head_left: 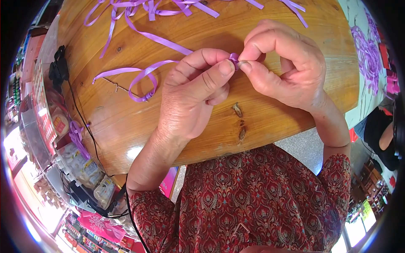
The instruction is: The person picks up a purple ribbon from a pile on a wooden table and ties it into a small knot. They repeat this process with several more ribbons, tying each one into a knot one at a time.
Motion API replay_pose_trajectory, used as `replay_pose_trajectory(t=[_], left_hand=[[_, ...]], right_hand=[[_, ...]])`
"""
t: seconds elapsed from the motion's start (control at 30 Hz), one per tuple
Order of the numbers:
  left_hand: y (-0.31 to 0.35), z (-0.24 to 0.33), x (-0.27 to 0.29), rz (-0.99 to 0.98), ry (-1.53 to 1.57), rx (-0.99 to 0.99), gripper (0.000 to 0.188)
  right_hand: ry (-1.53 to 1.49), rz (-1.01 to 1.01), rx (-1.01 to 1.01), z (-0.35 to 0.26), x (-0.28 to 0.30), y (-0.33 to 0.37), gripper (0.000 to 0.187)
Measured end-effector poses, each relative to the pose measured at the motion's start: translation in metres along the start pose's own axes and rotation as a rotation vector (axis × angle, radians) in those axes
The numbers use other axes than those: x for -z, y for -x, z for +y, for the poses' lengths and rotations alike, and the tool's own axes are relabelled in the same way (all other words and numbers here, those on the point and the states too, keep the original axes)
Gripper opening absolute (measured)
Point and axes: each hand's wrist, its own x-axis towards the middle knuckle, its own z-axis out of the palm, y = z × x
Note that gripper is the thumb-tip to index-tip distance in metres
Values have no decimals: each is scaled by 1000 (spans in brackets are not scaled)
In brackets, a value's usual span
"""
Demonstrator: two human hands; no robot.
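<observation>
my left hand (pixel 192 90) and right hand (pixel 291 63) are pinched tight on this purple ribbon (pixel 233 57), probably half-done, far strips (pixel 206 9) look untouched

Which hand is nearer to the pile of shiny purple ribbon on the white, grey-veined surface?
The right hand: it is to the left of the pile, not touching it; the left hand is farther left.
</observation>
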Motion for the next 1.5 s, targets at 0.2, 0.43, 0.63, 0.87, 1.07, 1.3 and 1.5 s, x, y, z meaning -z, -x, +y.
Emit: replay_pose_trajectory(t=[0.2,0.43,0.63,0.87,1.07,1.3,1.5], left_hand=[[1,1,-3,-11,34,-11,13],[2,4,-2,22,-85,-47,12],[1,10,-13,173,-566,-326,8],[-2,25,-8,133,-1166,-546,10],[-6,36,-6,82,-1309,-675,12],[-3,32,-7,57,-924,-490,9],[-2,19,-19,194,-611,-276,7]], right_hand=[[-230,-28,-197,-2,3,6,14],[-220,11,-218,-2,11,5,24],[-73,-66,-199,-5,3,2,36],[218,-119,-145,-6,16,4,18],[133,-114,-250,-12,29,3,9],[-860,-65,-453,-4,25,12,15],[-1208,0,-502,-10,2,17,23]])
